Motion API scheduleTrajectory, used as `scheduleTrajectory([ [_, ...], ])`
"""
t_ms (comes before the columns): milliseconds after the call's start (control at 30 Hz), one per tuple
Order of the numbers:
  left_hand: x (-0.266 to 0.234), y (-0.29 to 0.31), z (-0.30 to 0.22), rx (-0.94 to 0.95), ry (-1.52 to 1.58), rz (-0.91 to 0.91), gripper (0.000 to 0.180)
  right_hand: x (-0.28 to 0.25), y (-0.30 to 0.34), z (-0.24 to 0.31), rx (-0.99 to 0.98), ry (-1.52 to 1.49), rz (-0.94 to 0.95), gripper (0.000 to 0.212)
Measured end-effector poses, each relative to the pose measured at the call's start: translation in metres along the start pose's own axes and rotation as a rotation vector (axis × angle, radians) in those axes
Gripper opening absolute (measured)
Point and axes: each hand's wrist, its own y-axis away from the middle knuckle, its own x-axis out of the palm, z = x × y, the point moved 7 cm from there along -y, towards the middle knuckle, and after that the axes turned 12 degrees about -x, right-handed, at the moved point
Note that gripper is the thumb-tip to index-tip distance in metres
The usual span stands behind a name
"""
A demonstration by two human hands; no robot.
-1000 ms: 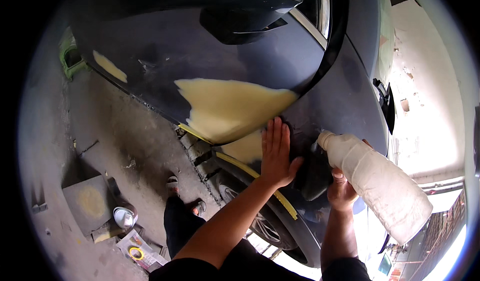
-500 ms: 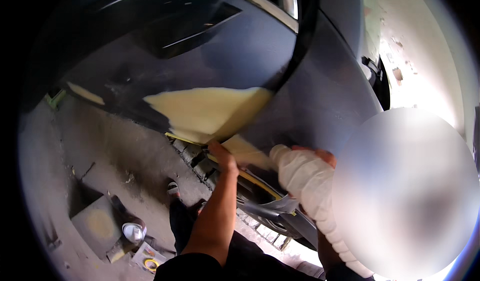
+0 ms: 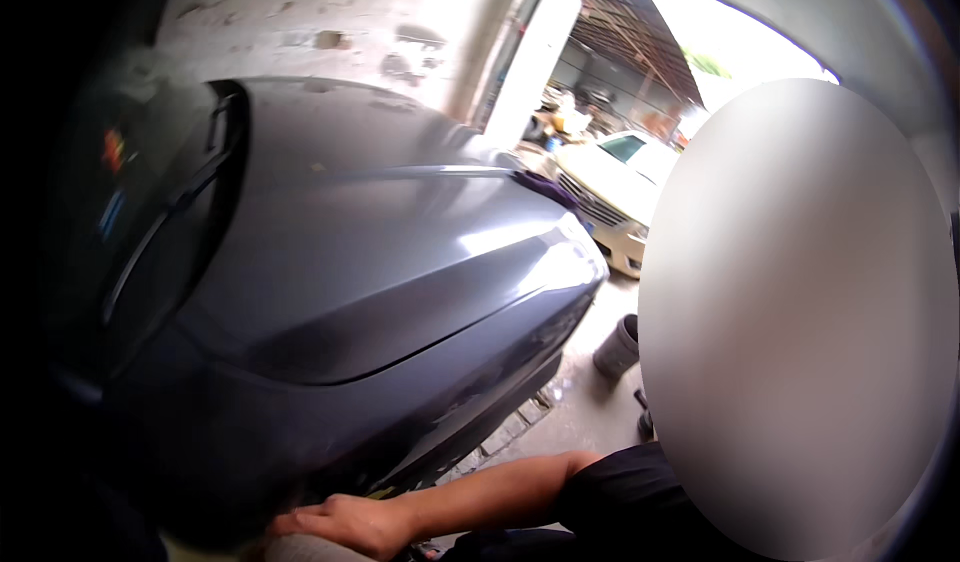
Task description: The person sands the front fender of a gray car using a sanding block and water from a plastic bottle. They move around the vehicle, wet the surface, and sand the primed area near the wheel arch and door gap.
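Note:
My right hand (image 3: 345, 524) is low in the picture, its forearm reaching in from the right out of a black sleeve. Its fingers are curled over a pale wrapped hose (image 3: 315, 551), of which only a small rounded part shows at the lower edge. The far end of the hose and whatever it joins are hidden. Just beyond the hand is the shadowed side of a dark grey car (image 3: 430, 412), too dark there to tell whether they touch. My left hand is out of the picture.
The car's hood (image 3: 370, 252) stretches ahead, with a dark purple cloth (image 3: 546, 188) at its front edge. A dark bucket (image 3: 617, 347) stands on the floor past the front corner. A cream car (image 3: 610, 192) is parked beyond. A large blurred patch hides the right side.
The view has swung from the filler-patched door and fender to the hood and doorway. My left hand has left the picture. My right hand now appears lower and further left, still on the pale hose.

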Motion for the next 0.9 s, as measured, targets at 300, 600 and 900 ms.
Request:
scheduleTrajectory([
  [300, 0.086, 0.168, -0.053, 0.227, -0.038, 0.016, 0.061, -0.038, 0.088, -0.013, -0.027, 0.234, 0.047, 0.050],
  [600, 0.029, 0.145, -0.101, 1.193, -0.704, 0.095, 0.066, -0.082, 0.091, -0.006, 0.305, 0.102, -0.140, 0.074],
  [900, -0.049, 0.179, -0.177, 0.941, -0.871, -0.111, 0.061, -0.091, 0.068, 0.011, 0.299, 0.073, -0.376, 0.100],
])
